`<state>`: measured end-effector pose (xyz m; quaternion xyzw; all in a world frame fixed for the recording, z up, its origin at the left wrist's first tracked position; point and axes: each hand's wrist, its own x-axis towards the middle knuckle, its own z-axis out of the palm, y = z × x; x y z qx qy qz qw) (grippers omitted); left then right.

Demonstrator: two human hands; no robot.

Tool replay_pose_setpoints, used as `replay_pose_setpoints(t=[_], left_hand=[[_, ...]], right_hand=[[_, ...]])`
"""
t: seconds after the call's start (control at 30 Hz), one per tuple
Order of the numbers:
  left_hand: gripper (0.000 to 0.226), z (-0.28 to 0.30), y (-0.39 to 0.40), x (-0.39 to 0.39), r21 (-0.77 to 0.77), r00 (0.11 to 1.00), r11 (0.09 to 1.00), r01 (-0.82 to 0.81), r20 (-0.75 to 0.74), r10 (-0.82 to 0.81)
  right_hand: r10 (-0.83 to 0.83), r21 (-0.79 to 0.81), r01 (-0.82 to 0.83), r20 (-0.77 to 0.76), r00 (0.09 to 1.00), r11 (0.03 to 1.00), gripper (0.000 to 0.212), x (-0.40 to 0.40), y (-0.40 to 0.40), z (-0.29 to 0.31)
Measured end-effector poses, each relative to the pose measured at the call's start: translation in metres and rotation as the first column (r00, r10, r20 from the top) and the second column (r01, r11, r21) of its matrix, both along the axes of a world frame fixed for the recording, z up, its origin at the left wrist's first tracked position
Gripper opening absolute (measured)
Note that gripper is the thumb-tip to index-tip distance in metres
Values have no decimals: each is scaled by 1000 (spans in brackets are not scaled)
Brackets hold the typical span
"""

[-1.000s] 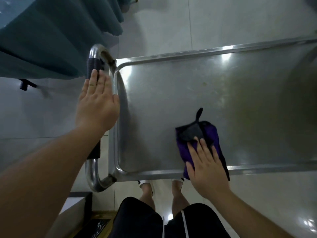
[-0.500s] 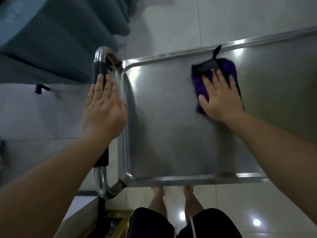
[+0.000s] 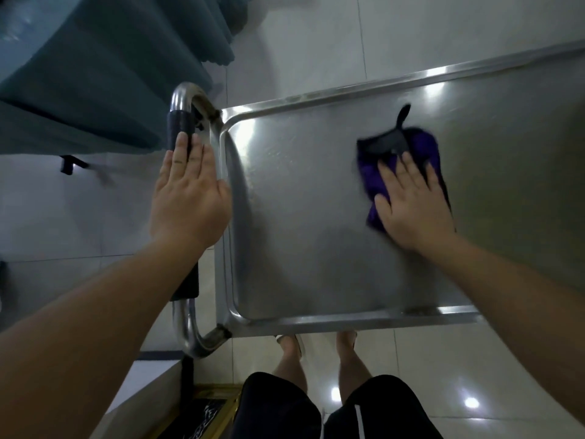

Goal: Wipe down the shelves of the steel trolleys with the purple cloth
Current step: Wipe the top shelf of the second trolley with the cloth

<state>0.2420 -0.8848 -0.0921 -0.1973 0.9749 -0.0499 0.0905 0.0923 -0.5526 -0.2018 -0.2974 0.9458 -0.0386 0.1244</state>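
Observation:
The steel trolley's top shelf [image 3: 300, 223] fills the middle of the head view, its raised rim running along the near and far edges. A purple cloth [image 3: 372, 182] with a black patch and loop lies on the shelf right of centre. My right hand [image 3: 411, 204] presses flat on the cloth with straight fingers. My left hand [image 3: 186, 194] rests flat, fingers straight, on the trolley's handle [image 3: 182, 122], a curved steel bar with a black sleeve at the shelf's left end.
Teal curtains [image 3: 95, 74] hang at the upper left, close to the handle. Glossy tiled floor [image 3: 316, 42] surrounds the trolley. My legs and feet [image 3: 291, 346] stand just below the near rim. A low ledge and a dark mat sit at the bottom left.
My right hand pushed the cloth from the near rim up to the far rim, then drew it back toward the shelf's middle. My left hand stayed on the handle.

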Motion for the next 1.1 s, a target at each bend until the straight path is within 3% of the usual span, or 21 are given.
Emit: replay_pose_setpoints(t=[0.17, 0.3, 0.53, 0.83, 1.1], left_hand=[[64, 4, 3, -4, 23, 1000, 999, -30, 2, 30], [65, 3, 5, 1, 17, 999, 999, -37, 13, 37], [70, 0, 1, 3, 14, 1000, 1000, -13, 10, 13], [70, 1, -1, -1, 19, 999, 1000, -22, 25, 21], [71, 1, 1, 0, 41, 999, 999, -32, 16, 32]], right_hand=[[111, 6, -111, -31, 993, 994, 68, 112, 108, -10], [142, 19, -142, 8, 990, 990, 67, 131, 141, -14], [84, -11, -85, -46, 995, 996, 68, 13, 91, -14], [-29, 88, 27, 22, 999, 996, 76, -157, 5, -13], [-55, 60, 53, 30, 998, 997, 77, -143, 18, -13]])
